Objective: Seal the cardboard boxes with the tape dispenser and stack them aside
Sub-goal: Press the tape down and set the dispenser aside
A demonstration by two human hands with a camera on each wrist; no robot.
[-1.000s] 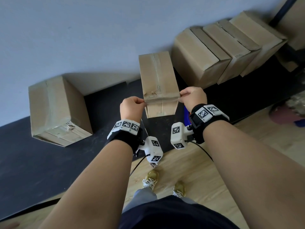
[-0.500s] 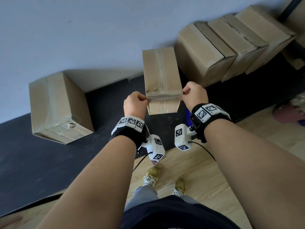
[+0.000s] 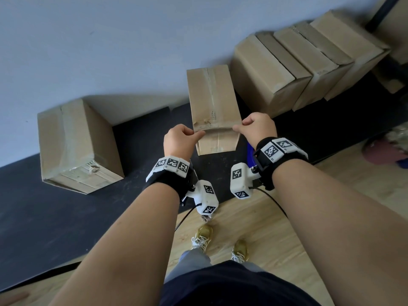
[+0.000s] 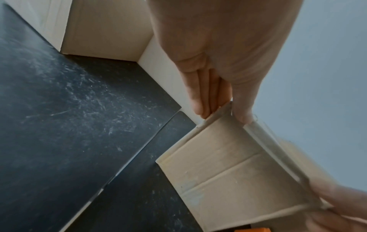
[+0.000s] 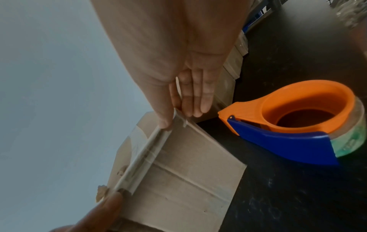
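A narrow cardboard box (image 3: 213,96) stands on the black table with a taped seam along its top. My left hand (image 3: 183,140) pinches the near top edge at its left corner, thumb on top and fingers on the side (image 4: 222,113). At the right corner of that edge my right hand (image 3: 254,129) pinches the same way (image 5: 178,119). The wrist views show the box's near face (image 4: 214,164) (image 5: 184,164). An orange and blue tape dispenser (image 5: 294,119) lies on the table right of the box, only a blue sliver (image 3: 250,151) showing in the head view.
A larger taped box (image 3: 72,146) sits at the left against the wall. Several boxes (image 3: 298,69) lean in a row at the back right. The black table (image 3: 44,217) ends over a wooden floor (image 3: 331,195), where my shoes stand.
Both hands keep their pinch on the box's near top edge. The box and hands have shifted slightly away from me, toward the wall.
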